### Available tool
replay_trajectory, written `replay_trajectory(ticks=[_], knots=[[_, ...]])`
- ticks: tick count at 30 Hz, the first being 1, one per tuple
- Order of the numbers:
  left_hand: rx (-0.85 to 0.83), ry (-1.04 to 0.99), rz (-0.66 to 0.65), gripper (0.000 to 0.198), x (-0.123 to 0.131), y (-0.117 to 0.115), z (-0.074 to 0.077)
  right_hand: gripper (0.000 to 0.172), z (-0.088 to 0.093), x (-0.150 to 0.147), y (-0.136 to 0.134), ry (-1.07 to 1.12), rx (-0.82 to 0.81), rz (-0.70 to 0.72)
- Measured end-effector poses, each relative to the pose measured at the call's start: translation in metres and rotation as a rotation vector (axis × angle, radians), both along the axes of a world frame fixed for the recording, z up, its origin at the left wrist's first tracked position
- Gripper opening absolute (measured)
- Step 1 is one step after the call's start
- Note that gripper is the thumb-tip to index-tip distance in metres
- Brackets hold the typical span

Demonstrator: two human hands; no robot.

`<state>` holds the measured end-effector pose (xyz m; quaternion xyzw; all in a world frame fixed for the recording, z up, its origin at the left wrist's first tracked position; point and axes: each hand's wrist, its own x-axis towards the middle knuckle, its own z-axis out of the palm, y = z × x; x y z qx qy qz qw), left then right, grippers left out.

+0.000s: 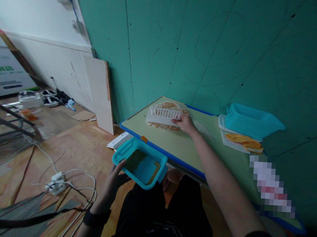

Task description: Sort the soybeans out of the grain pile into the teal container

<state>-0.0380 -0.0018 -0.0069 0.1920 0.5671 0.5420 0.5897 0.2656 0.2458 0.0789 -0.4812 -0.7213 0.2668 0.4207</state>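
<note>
My left hand grips the left rim of a blue plastic tray, held just below the table's front edge. Inside it lie a patch of small green beans and a curved line of yellowish beans. My right hand is closed on the right end of a white slotted plastic piece over the table. Around that piece, yellowish beans lie spread behind it and along its lower edge. White grains are scattered to the right of my hand.
A blue bin and orange-yellow gloves or cloth rest on white trays at the right. A green wall backs the table. On the floor at left are a power strip, cables and a leaning board.
</note>
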Motion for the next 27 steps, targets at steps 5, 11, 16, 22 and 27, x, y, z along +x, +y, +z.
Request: replay_trajectory(ticks=[5,11,16,22,27], knots=[[0.000,0.018,0.008,0.061,0.001,-0.001,0.003,0.013,0.001,0.004,-0.002,0.082,-0.069,0.037],[0.015,0.008,0.013,0.062,0.000,-0.002,0.000,0.021,-0.003,0.005,-0.002,0.146,-0.062,0.064],[0.014,0.014,0.013,0.063,-0.001,-0.002,0.002,0.012,-0.004,0.000,-0.004,0.098,-0.008,-0.047],[-0.010,0.011,0.035,0.058,-0.001,-0.002,0.008,0.013,-0.003,-0.010,-0.003,0.015,0.047,-0.161],[0.022,0.017,0.015,0.069,-0.007,-0.002,0.001,0.014,-0.002,-0.016,0.006,-0.068,0.043,-0.216]])
